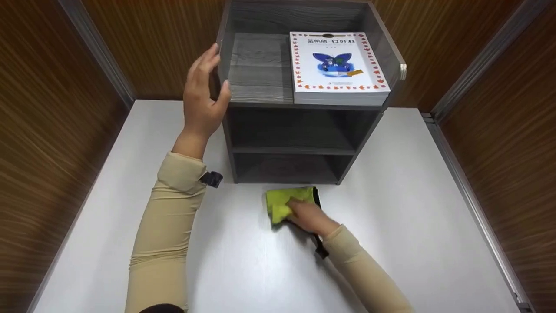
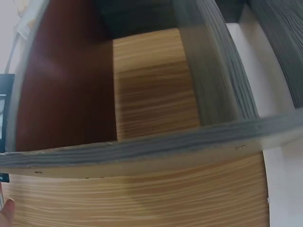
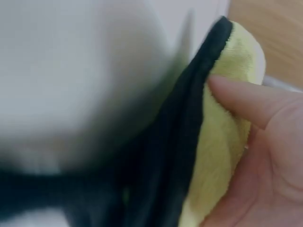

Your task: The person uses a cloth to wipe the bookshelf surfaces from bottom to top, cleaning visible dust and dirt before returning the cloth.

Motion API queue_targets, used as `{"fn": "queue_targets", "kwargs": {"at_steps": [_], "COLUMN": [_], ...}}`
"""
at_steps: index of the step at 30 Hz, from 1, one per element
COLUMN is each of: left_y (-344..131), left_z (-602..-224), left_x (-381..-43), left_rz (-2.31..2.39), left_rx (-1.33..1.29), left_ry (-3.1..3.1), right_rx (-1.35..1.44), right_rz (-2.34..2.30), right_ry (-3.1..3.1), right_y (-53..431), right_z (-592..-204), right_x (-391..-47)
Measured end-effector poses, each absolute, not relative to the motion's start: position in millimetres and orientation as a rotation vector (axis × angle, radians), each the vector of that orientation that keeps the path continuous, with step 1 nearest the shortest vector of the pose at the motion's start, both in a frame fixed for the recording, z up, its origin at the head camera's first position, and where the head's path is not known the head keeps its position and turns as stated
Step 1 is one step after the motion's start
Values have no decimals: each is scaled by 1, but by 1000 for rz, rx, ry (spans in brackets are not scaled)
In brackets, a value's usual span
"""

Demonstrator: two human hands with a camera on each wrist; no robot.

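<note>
From my station, I identify the cloth [image 1: 280,198], yellow-green with a black edge, at the tabletop [image 1: 243,252], just in front of the base of the grey shelf [image 1: 293,151]. I cannot confirm that its whole underside touches the surface. The right hand [image 1: 309,216] is clamped on the cloth; in the right wrist view, I see a digit pressed against its yellow face beside the black edge. The left hand [image 1: 202,98] is at the left side panel of the shelf, fingers extended, thumb apart from them near the front edge. I cannot verify contact at each fingertip. On the right half of the shelf's top level, I locate the stack of books [image 1: 339,68], with a blue butterfly on the uppermost cover.
</note>
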State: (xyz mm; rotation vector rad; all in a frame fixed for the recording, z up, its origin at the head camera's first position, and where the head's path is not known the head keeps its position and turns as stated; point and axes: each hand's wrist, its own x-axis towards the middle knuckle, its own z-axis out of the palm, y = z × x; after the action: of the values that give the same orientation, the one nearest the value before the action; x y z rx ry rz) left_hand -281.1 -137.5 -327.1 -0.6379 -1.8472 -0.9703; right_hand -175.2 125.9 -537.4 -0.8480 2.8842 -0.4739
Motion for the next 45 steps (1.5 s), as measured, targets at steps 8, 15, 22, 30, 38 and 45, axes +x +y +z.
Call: {"fn": "queue_targets", "kwargs": {"at_steps": [8, 15, 22, 30, 38, 45], "left_y": [-132, -124, -124, -124, -134, -135], "left_z": [-327, -331, -334, -337, -331, -333], "left_x": [-294, -300, -302, -301, -297, -295], "left_rz": [-945, -940, -932, -908, -891, -884], "left_rx": [-685, -699, -712, -703, -677, -681], "left_ry": [-1753, -1671, -1654, -1664, -1706, -1694], "right_rx": [-633, -952, -1050, -735, -680, -667], "right_rz": [-856, -602, -114, -155, -102, -154], "right_ry": [3106, 3380, 2836, 2619, 2625, 2654], "right_y": [121, 85, 55, 36, 48, 81], "right_z": [-495, -498, -532, -529, -532, -536], "right_x": [-208, -231, -253, -263, -268, -270]}}
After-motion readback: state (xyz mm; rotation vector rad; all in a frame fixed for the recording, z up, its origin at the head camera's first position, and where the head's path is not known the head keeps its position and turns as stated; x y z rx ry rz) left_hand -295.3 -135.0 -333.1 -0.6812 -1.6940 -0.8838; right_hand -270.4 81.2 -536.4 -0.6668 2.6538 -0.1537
